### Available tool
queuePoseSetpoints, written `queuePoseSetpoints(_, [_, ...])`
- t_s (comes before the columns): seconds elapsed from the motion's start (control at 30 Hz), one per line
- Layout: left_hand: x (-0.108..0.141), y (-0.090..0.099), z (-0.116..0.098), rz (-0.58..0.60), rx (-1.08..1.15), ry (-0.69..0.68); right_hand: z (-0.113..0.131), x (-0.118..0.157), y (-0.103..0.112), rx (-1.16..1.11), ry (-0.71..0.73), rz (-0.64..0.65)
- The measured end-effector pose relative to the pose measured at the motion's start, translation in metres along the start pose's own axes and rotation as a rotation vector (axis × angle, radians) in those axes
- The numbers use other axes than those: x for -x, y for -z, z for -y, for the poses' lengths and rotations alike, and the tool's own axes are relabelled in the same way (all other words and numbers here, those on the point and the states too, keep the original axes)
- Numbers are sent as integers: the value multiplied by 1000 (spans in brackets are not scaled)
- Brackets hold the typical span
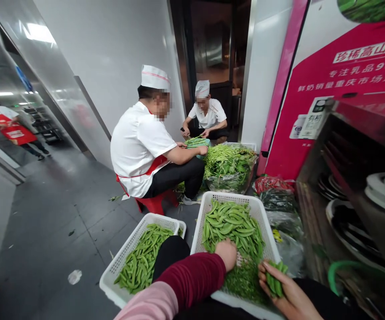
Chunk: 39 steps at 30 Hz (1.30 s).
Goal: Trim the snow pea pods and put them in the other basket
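Note:
A white basket (197,231) in front of me holds green pea pods (228,220), with small green trimmings (244,278) at its near end. My left hand (227,254) reaches into this basket at the near edge of the pods; its fingers point down and are hidden, so what they hold cannot be made out. At the basket's right near corner, my right hand (279,286) is curled around a bunch of pods (274,279), palm up. Another white basket (110,278) with more pods (145,255) stands to the left, partly behind my knee.
A person in white (142,146) sits on a red stool (155,203); another (208,113) crouches beyond, beside a heap of greens (228,160). Plastic bags (283,218) and a shelf with dishes (348,226) line the right. A third person (9,124) stands far left.

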<state>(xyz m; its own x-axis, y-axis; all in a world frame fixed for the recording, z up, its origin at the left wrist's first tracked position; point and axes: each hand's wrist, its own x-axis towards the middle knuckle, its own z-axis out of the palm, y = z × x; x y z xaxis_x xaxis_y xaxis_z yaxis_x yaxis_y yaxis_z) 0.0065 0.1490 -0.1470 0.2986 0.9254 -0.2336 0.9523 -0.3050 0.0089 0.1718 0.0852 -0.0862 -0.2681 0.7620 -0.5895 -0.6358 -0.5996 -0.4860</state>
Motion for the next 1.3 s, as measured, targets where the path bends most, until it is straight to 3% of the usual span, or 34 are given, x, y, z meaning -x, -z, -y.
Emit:
queuePoseSetpoints(0.17, [-3, -11, -5, -66, 2, 34, -11, -1, 3, 62, -24, -15])
queuePoseSetpoints(0.27, [-2, -7, -11, -65, 50, 84, -12, -2, 2, 108, 6, 14])
queuePoseSetpoints(0.4, [8, 17, -19, -33, 236, 248, -14, -6, -1, 224, 57, -21])
queuePoseSetpoints(0.5, [20, 40, -15, 53, 397, 259, -15, -9, -4, 342, 98, 0])
queuePoseSetpoints(0.63, [35, 54, 3, 186, 601, 188, -12, -5, -11, 617, 323, -51])
queuePoseSetpoints(0.73, [44, 57, 15, 285, 820, 150, -7, -4, -16, 1055, 694, -78])
queuePoseSetpoints(0.83, [60, 66, 18, 378, 1469, 169, -8, 1, -24, 1374, 969, 79])
queuePoseSetpoints(0.9, [70, 73, 16, 400, 1722, 168, -12, 6, -28, 1502, 1037, 164])
queuePoseSetpoints(0.97, [78, 78, 14, 398, 1811, 164, -14, 8, -31, 1579, 1080, 203])
queuePoseSetpoints(1.1, [85, 82, 19, 355, 1796, 174, -9, 8, -29, 1588, 1133, 226])
queuePoseSetpoints(1.2, [89, 85, 23, 311, 1780, 79, -1, 7, -26, 1520, 1155, 204])
queuePoseSetpoints(1.3, [93, 91, 21, 341, 1808, -1, 4, 9, -26, 1504, 1146, 225])
